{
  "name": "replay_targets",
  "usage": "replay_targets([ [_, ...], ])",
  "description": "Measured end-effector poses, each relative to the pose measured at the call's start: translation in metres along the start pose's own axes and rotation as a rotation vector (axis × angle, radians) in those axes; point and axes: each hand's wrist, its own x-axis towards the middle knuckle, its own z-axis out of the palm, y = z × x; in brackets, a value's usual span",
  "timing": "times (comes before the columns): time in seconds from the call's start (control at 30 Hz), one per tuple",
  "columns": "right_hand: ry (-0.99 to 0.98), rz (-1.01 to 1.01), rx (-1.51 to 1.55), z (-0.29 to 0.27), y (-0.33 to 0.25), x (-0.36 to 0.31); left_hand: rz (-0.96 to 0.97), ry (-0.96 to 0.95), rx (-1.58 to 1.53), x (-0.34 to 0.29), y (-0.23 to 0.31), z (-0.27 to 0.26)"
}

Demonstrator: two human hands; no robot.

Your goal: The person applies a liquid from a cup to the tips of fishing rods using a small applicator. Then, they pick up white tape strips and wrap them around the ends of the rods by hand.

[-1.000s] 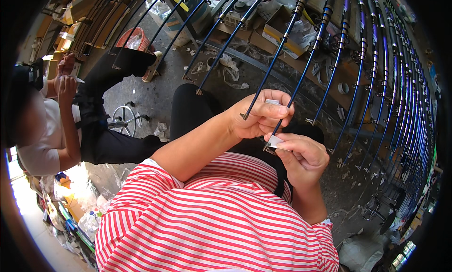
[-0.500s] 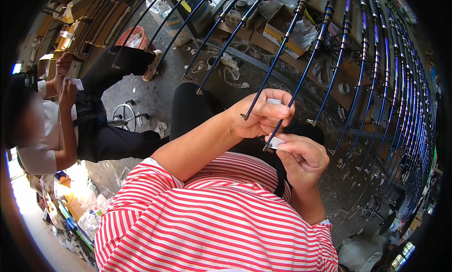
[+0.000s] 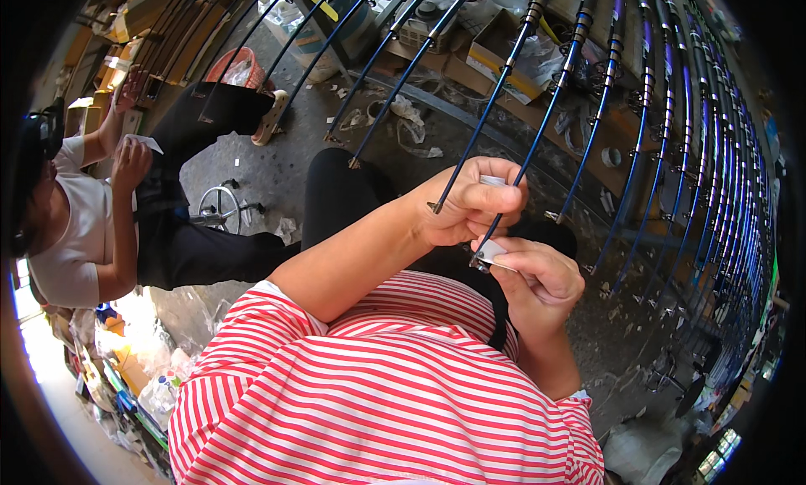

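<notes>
A blue fishing rod (image 3: 538,136) slants down to my hands, its metal-fitted tip at the lower end. My left hand (image 3: 472,201) is closed round the thin rod a little above the tip, and a small white piece (image 3: 493,181) shows between its fingers. My right hand (image 3: 544,273) pinches another small white piece, like paper or cloth (image 3: 490,251), against the rod just above its tip. A neighbouring rod (image 3: 478,132) passes in front of my left hand, its tip (image 3: 436,207) near the wrist.
Many more rods (image 3: 645,124) hang in a row to the right, tips down. A co-worker (image 3: 88,225) sits at left holding a white piece (image 3: 148,142). Beyond are a pink basket (image 3: 238,68), a cardboard box (image 3: 508,61) and a wheeled stool base (image 3: 220,206). Scraps litter the floor.
The white piece in my right hand has shifted slightly and shows more at the rod tip. My left hand stays nearly still. The co-worker's head and hands have moved a little.
</notes>
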Motion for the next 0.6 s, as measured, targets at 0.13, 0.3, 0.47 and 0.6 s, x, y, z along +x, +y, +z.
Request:
replay_targets([
  [0.13,0.107,0.069,-0.021,-0.001,0.019,-0.020,-0.085,0.300,-0.062,-0.010,0.009,-0.008],
  [0.3,0.084,-0.110,-0.402,-0.009,0.068,-0.040,-0.003,0.761,-0.290,-0.038,-0.005,-0.065],
  [0.47,0.001,0.370,-0.932,-0.021,0.134,-0.029,-0.094,0.849,-0.333,-0.050,-0.043,-0.089],
  [0.6,-0.115,0.235,-0.722,0.003,0.126,-0.040,-0.165,0.959,-0.201,-0.042,-0.053,-0.079],
])
